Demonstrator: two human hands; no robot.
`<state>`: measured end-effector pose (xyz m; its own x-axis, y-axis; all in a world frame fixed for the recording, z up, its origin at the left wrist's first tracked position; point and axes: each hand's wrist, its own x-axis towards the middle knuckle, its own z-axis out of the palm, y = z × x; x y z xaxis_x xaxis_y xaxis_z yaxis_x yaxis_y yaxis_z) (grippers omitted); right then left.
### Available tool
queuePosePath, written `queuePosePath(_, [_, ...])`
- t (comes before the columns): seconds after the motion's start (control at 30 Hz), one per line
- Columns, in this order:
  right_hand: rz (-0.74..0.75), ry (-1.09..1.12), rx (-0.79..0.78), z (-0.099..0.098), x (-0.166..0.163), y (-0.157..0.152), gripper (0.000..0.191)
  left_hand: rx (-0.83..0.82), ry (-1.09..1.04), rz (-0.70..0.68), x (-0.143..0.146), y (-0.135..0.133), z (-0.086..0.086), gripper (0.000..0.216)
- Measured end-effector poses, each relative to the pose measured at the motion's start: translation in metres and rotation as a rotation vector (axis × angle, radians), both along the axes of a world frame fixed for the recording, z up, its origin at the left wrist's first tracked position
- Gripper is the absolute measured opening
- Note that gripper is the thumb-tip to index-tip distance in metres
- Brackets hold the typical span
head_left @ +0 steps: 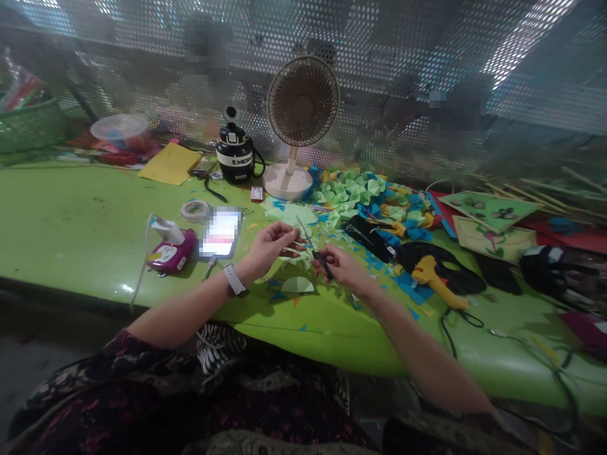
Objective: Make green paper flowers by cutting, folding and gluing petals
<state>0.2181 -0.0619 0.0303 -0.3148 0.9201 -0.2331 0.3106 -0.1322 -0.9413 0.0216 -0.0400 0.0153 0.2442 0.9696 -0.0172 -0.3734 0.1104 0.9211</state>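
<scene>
My right hand (339, 268) is closed around the dark handles of a pair of scissors (323, 264), whose thin metal blade points up and left. Facing it, my left hand (275, 246) has thumb and fingertips pinched together close to the blade tips. Whatever those fingers pinch is too small to make out against the light green paper behind. Below both hands, a pale green half-round piece of paper (298, 285) lies on the green table (95, 234). Small green, blue and orange paper scraps are scattered around it.
Behind my hands stand a fan (287, 183) and a black flask (234, 158). A heap of folded paper shapes (355, 189) lies to the right, near a yellow glue gun (439, 284). On the left are a lit phone (220, 234), a tape roll (195, 210) and a purple pouch-like object (173, 253).
</scene>
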Motion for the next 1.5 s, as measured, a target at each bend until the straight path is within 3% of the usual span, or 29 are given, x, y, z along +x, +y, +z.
queuePosePath(0.67, [0.019, -0.018, 0.017, -0.0029, 0.0005, 0.0003, 0.057, -0.050, -0.079, -0.003, 0.0014, -0.0005, -0.0006, 0.027])
queuePosePath(1.1, [-0.014, -0.083, 0.121, 0.0008, -0.0020, -0.0016, 0.059, -0.072, -0.082, -0.023, 0.0005, 0.0009, -0.0010, 0.031])
queuePosePath(1.5, [-0.018, -0.109, 0.102, 0.0033, -0.0008, -0.0019, 0.059, -0.068, -0.041, 0.031, -0.0015, 0.0031, 0.0007, 0.025])
